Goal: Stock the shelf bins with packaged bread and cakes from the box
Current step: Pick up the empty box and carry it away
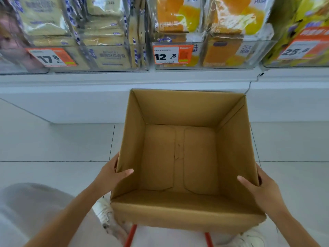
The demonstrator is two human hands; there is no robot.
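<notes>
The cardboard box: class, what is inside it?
No packages: the cardboard box shows only its bare floor flaps and walls. The left hand and right hand each put a thumb inside, covering small wall patches.

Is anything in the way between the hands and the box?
Nothing visible. The left hand and the right hand each grip a side wall of the box, thumbs hooked inside. The box looks empty.

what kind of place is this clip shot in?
Likely a grocery or convenience store aisle: clear shelf bins packed with bagged bread, orange price tags on the bin fronts (one reads 12.8), and an empty cardboard box.
</notes>
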